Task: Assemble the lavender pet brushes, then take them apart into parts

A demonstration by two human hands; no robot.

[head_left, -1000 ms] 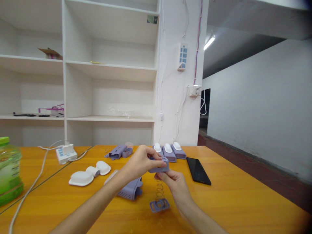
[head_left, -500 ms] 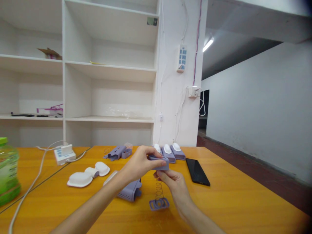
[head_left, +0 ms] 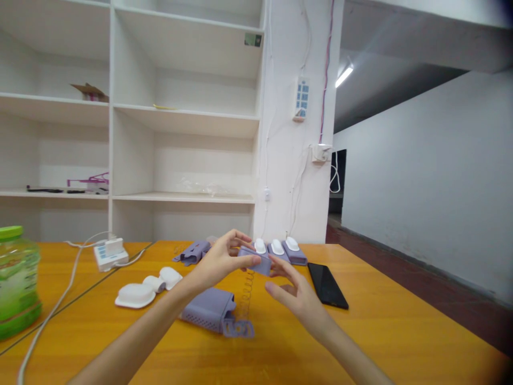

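My left hand (head_left: 218, 261) pinches a small purple plastic block (head_left: 256, 262) above the orange table (head_left: 385, 331). A thin wire spring (head_left: 246, 289) hangs from the block down to a flat purple grid piece (head_left: 239, 328) that rests on the table. My right hand (head_left: 294, 291) is beside the block with fingers spread, its fingertips at the block's right end. A larger purple housing (head_left: 208, 309) lies on the table just under my left wrist.
Behind my hands stand three purple units with white tops (head_left: 276, 250), more purple parts (head_left: 192, 251) and white caps (head_left: 146, 287). A black phone (head_left: 327, 285) lies to the right. A power strip (head_left: 110, 252) and green bottle (head_left: 16, 280) sit left, white shelves (head_left: 180, 115) behind.
My left hand carried the block up and slightly left, stretching the spring and dragging the grid piece left toward the housing. My right hand let go underneath and opened its fingers.
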